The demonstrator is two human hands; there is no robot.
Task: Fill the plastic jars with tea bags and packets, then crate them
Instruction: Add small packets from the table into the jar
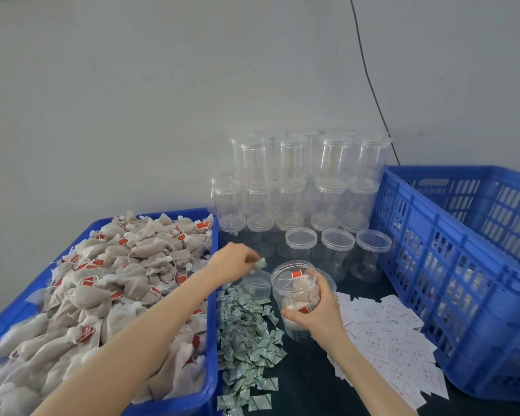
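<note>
Above the packet pile, left hand (233, 259) pinching a packet (259, 264), right hand (318, 313) gripping open jar (297, 298) (tea bags inside)

Held jar (297, 298): showing clear, glossy, smooth plastic.
Stacked jars (300, 181): looking like the same transparent plastic, catching soft highlights.
Lids (301, 238): appearing as clear, smooth plastic.
Tea bags (102, 283): looking like matt, woven, mesh-like fabric, with white string and red paper tags.
Tray (212, 340): showing smooth, slightly shiny blue plastic.
Crate (451, 283): showing blue plastic, slotted walls, moderate sheen.
Green packets (246, 334): looking like crinkled, printed film or paper.
White packets (397, 340): looking like flat, matt paper.
Table (309, 379): appearing dark and matt.
Wall (162, 85): looking matt, smooth, pale.
</note>
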